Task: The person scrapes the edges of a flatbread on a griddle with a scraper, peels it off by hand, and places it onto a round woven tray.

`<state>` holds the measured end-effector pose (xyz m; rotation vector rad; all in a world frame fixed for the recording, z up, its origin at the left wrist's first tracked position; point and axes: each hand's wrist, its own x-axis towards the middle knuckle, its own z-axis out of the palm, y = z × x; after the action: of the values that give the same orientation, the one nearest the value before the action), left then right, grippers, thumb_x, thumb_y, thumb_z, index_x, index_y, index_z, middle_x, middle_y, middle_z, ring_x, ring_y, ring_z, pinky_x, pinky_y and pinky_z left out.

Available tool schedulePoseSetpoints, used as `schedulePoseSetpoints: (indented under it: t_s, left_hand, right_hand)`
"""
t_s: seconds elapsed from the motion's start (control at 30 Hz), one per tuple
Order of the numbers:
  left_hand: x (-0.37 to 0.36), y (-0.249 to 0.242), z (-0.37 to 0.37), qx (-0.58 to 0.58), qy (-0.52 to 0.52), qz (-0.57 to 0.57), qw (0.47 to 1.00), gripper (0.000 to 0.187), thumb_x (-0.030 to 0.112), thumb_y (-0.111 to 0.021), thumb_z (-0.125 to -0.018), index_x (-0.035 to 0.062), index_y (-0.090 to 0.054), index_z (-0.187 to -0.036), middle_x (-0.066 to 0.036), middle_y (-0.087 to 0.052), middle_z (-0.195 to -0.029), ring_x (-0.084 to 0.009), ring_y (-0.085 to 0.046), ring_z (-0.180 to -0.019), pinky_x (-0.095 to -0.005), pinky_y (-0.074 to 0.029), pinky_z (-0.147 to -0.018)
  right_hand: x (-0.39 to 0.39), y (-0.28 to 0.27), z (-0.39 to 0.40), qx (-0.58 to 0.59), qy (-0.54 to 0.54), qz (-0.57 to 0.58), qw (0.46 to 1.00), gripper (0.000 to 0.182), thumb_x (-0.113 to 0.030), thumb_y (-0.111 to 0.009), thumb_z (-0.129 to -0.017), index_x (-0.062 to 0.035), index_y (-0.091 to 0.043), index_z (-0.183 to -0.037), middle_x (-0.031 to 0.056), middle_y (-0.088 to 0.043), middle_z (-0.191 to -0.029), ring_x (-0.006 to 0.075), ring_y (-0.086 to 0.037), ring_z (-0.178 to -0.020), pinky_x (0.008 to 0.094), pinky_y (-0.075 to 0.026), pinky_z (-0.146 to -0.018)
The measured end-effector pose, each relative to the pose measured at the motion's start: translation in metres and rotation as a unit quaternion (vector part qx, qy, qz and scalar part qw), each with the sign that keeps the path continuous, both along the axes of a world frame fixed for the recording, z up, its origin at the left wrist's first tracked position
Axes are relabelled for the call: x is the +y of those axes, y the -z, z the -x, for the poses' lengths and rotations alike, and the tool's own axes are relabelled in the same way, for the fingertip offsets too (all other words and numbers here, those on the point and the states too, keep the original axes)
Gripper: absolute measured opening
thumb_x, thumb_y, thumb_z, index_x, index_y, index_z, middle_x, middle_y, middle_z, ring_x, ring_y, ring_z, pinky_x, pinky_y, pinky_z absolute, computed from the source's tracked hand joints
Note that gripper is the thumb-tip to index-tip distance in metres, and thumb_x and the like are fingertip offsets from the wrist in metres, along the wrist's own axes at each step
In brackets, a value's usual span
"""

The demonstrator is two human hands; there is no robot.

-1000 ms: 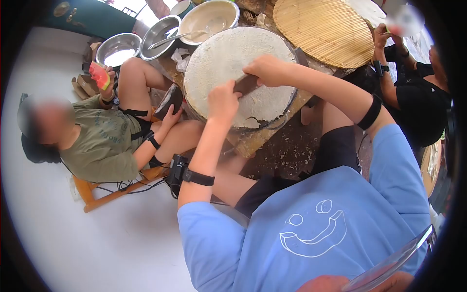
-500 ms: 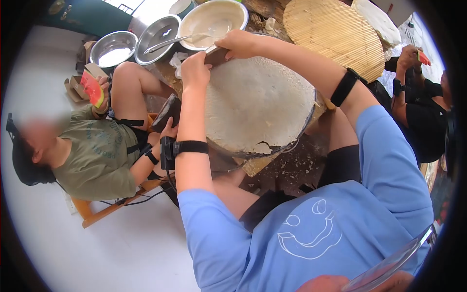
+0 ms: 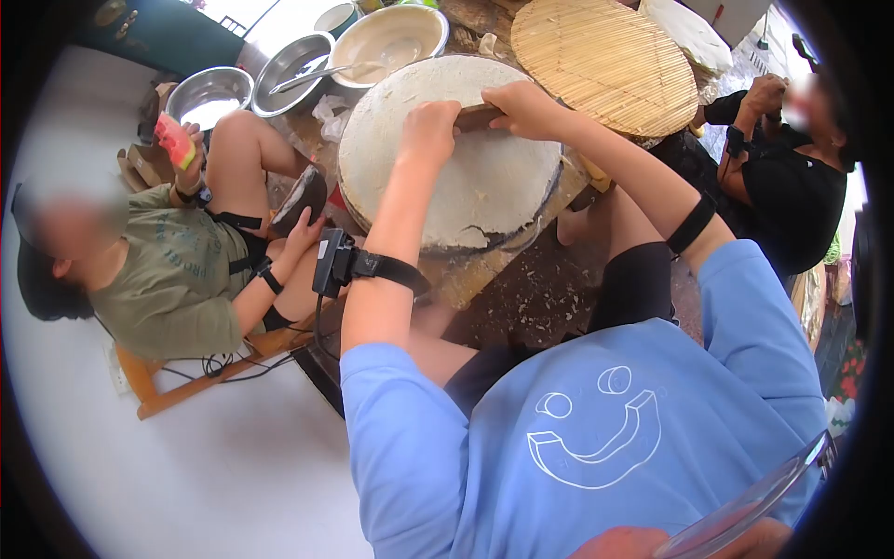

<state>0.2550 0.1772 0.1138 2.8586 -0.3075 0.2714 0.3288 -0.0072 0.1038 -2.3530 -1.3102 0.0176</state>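
Note:
My left hand [image 3: 428,130] and my right hand [image 3: 526,110] each grip one end of a brown, flat scraper [image 3: 478,117]. The scraper lies low across a round griddle [image 3: 489,238] whose top is coated with a thin, pale layer of batter [image 3: 400,191]. Fingers of both hands are wrapped round the tool, and its lower edge is partly hidden. Along the near rim the coating has a ragged break where dark surface shows through.
Several bowls stand beyond the griddle, including a cream bowl [image 3: 391,42] with a ladle [image 3: 307,79]. A round bamboo mat [image 3: 605,65] lies at back right. On the left, a seated person holds a watermelon slice [image 3: 174,142] and a dark flat scraper [image 3: 303,196]. Another person [image 3: 782,186] sits right.
Both hands have drawn the scraper from the griddle's far left edge toward me and to the right, over its middle. The view has also shifted slightly.

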Motion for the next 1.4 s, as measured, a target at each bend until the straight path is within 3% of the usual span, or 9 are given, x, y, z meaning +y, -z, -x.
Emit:
schedulePoseSetpoints:
  t_s: [0.5,0.6,0.63,0.73,0.87,0.93,1.1,1.23,1.4]
  left_hand:
    - [-0.045,0.005,0.152,-0.034,-0.005,0.030,0.999,0.008,-0.002,-0.054,-0.067,0.0021,-0.059,-0.072,-0.019,-0.060,-0.074,-0.0374,-0.058,-0.076,-0.0453,-0.046,-0.066]
    - [-0.079,0.020,0.194,0.032,-0.002,-0.024,0.999,0.007,0.002,-0.057,-0.066,0.0031,-0.060,-0.072,-0.019,-0.060,-0.071,-0.0383,-0.059,-0.075,-0.0470,-0.047,-0.063]
    - [-0.088,0.057,0.213,0.045,0.005,0.032,0.998,0.008,0.001,-0.057,-0.065,0.0040,-0.060,-0.072,-0.018,-0.060,-0.071,-0.0380,-0.059,-0.074,-0.0455,-0.047,-0.064]
    - [-0.132,0.040,0.249,0.054,-0.029,0.104,0.993,0.008,-0.001,-0.059,-0.065,0.0038,-0.054,-0.070,-0.017,-0.059,-0.072,-0.0336,-0.059,-0.074,-0.0427,-0.047,-0.066]
    - [-0.138,-0.013,0.193,-0.041,-0.034,0.063,0.997,0.004,0.002,-0.055,-0.073,0.0056,-0.055,-0.075,-0.014,-0.060,-0.073,-0.0309,-0.059,-0.074,-0.0408,-0.048,-0.065]
    - [-0.130,-0.020,0.140,-0.049,-0.049,-0.001,0.998,0.004,0.003,-0.053,-0.076,0.0055,-0.056,-0.077,-0.013,-0.060,-0.073,-0.0307,-0.060,-0.074,-0.0403,-0.049,-0.065]
    - [-0.116,-0.013,0.030,-0.075,-0.044,-0.024,0.996,0.007,0.005,-0.055,-0.076,0.0070,-0.062,-0.078,-0.014,-0.062,-0.072,-0.0329,-0.059,-0.073,-0.0431,-0.046,-0.066]
    - [-0.117,0.010,0.013,-0.045,0.001,-0.038,0.998,0.008,0.001,-0.057,-0.071,0.0079,-0.059,-0.075,-0.013,-0.062,-0.078,-0.0310,-0.060,-0.078,-0.0403,-0.049,-0.067]
    - [-0.125,0.008,0.050,-0.036,0.084,-0.053,0.994,0.011,0.002,-0.062,-0.065,0.0073,-0.058,-0.073,-0.011,-0.061,-0.076,-0.0269,-0.060,-0.083,-0.0378,-0.050,-0.066]
  right_hand:
    - [-0.037,0.012,0.136,-0.059,-0.089,0.007,0.994,0.021,-0.006,-0.066,-0.068,-0.0015,-0.051,-0.083,0.0158,-0.059,-0.070,0.0343,-0.060,-0.070,0.0431,-0.045,-0.060]
    - [-0.064,0.020,0.176,-0.056,-0.102,0.097,0.989,0.019,-0.007,-0.064,-0.067,-0.0029,-0.053,-0.083,0.0139,-0.059,-0.067,0.0328,-0.062,-0.067,0.0406,-0.047,-0.059]
    - [-0.081,0.024,0.193,-0.028,-0.128,0.112,0.985,0.018,-0.007,-0.063,-0.067,-0.0038,-0.053,-0.081,0.0129,-0.059,-0.067,0.0322,-0.062,-0.067,0.0398,-0.048,-0.060]
    - [-0.115,0.023,0.204,-0.020,-0.147,0.070,0.986,0.016,-0.010,-0.063,-0.068,-0.0059,-0.052,-0.077,0.0119,-0.059,-0.067,0.0311,-0.061,-0.070,0.0403,-0.047,-0.061]
    - [-0.123,-0.027,0.148,-0.018,-0.084,0.020,0.996,0.012,-0.011,-0.062,-0.071,-0.0074,-0.052,-0.073,0.0115,-0.059,-0.070,0.0306,-0.060,-0.070,0.0409,-0.046,-0.061]
    - [-0.115,-0.017,0.096,-0.065,-0.037,-0.055,0.996,0.011,-0.010,-0.064,-0.071,-0.0070,-0.054,-0.074,0.0119,-0.059,-0.071,0.0319,-0.059,-0.072,0.0423,-0.045,-0.062]
    - [-0.105,-0.006,0.022,-0.070,0.025,-0.066,0.995,0.012,-0.010,-0.065,-0.071,-0.0066,-0.058,-0.079,0.0119,-0.059,-0.072,0.0330,-0.059,-0.075,0.0431,-0.045,-0.064]
    - [-0.110,0.029,0.024,-0.108,0.063,-0.013,0.992,0.013,-0.008,-0.061,-0.069,-0.0057,-0.059,-0.081,0.0117,-0.061,-0.077,0.0289,-0.060,-0.077,0.0387,-0.047,-0.065]
    - [-0.123,0.056,0.082,-0.211,0.102,-0.141,0.962,0.025,-0.004,-0.056,-0.068,-0.0035,-0.059,-0.093,0.0107,-0.062,-0.091,0.0270,-0.060,-0.083,0.0340,-0.050,-0.069]
